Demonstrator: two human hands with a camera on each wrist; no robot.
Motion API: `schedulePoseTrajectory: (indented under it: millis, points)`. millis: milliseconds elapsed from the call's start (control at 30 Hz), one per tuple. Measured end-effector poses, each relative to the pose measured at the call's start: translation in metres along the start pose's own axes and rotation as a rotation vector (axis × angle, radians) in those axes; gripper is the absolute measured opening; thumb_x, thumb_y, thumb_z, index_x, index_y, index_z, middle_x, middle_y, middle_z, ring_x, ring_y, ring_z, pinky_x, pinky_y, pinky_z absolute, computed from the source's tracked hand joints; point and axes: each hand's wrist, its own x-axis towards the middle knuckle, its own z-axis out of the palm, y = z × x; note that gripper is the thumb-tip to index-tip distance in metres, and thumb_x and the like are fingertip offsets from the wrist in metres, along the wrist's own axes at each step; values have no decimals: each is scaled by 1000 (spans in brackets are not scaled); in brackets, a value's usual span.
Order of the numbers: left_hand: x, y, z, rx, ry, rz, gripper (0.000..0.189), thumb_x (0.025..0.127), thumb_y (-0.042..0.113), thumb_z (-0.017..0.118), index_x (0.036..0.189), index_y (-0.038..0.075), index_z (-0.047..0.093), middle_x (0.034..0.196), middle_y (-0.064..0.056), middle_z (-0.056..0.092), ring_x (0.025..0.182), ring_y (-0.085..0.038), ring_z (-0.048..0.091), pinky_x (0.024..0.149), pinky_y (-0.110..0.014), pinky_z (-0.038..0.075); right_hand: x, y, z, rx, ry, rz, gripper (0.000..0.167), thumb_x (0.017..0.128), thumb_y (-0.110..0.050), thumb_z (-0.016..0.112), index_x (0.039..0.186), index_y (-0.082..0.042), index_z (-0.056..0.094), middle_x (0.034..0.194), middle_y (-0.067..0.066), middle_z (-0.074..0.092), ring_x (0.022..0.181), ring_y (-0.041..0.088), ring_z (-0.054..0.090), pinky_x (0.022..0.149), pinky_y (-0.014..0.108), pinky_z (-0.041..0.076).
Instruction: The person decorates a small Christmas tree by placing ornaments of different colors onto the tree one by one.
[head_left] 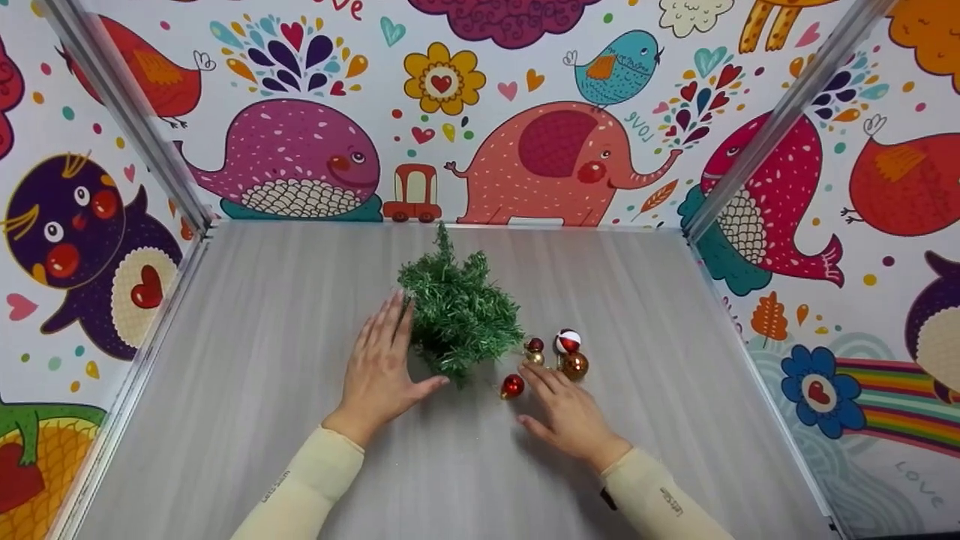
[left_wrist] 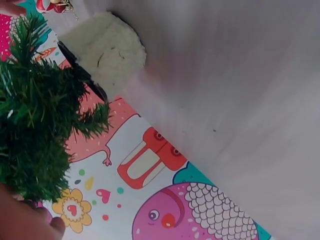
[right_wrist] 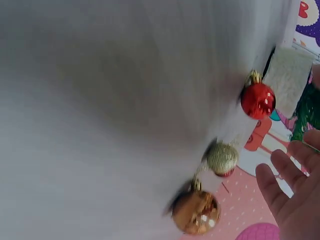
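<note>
The left hand (head_left: 379, 371) is spreading straight fingers beside the tree (head_left: 469, 307), which is standing upright on the bench (head_left: 262, 315); the wrist views are showing its pale base (left_wrist: 107, 52), which branches (head_left: 457, 349) are hiding from the head view. The right hand (head_left: 574, 424), empty, is extending its fingers near the red bauble (head_left: 513, 385). The head view alone is showing the striped bauble (head_left: 568, 341) whole.

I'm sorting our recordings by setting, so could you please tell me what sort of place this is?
Probably a staged recording booth: a flat, streaked grey tabletop stands against white, cartoon-printed walls on three visible sides, with straight silver metal rails at the corners.
</note>
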Motion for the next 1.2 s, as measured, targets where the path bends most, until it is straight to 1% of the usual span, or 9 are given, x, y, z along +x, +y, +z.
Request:
schedulePoseTrajectory:
  millis: [67,200,300,500,633,800,1033,1200]
  points:
    - [0,1,2,16,-2,-5,125,70,72,73,158,1,17,162,-20,18,146,-36,25,117,-49,21,4,-2,4,-10,-6,7,75,88,-36,74,150,-8,44,148,11,47,126,31,52,94,49,50]
    - [-1,3,5,15,-17,-29,124,72,68,76,158,0,17,163,-19,15,146,-36,24,118,-47,18,11,-1,13,-12,6,14,70,85,-24,78,145,-4,49,143,15,50,124,33,54,98,49,48]
    - [-1,6,6,15,-22,-40,120,74,65,76,157,-1,20,163,-20,16,146,-37,23,118,-47,18,13,1,20,-19,21,23,67,83,-20,80,141,-2,52,139,15,53,121,34,57,99,48,47]
    - [0,6,5,23,-20,-48,113,75,64,74,153,-3,28,161,-22,19,146,-37,23,117,-48,20,19,4,29,14,56,56,61,80,-13,81,136,-6,57,132,11,57,112,33,60,88,44,53]
    - [0,6,3,20,-36,-57,109,76,63,74,151,-4,33,162,-21,17,147,-37,22,117,-49,20,23,4,32,49,54,59,57,82,-11,80,135,-9,59,130,9,59,111,31,62,85,44,54]
    - [0,7,2,-6,-60,-60,106,76,61,75,150,-4,35,163,-19,15,148,-35,19,118,-48,19,25,5,35,56,30,53,50,84,-11,78,132,-9,62,124,7,61,108,29,63,85,45,54]
    - [-2,8,3,-17,-56,-66,107,75,60,77,151,-3,36,163,-20,15,148,-35,19,118,-48,18,26,4,37,36,32,46,46,85,-11,78,129,-7,65,120,8,64,104,29,65,84,44,55]
    - [-3,7,2,-21,-48,-71,106,74,58,79,150,-3,36,162,-21,16,148,-36,20,117,-49,19,28,2,35,47,34,52,45,85,-10,78,127,-4,65,118,10,65,103,31,66,84,45,55]
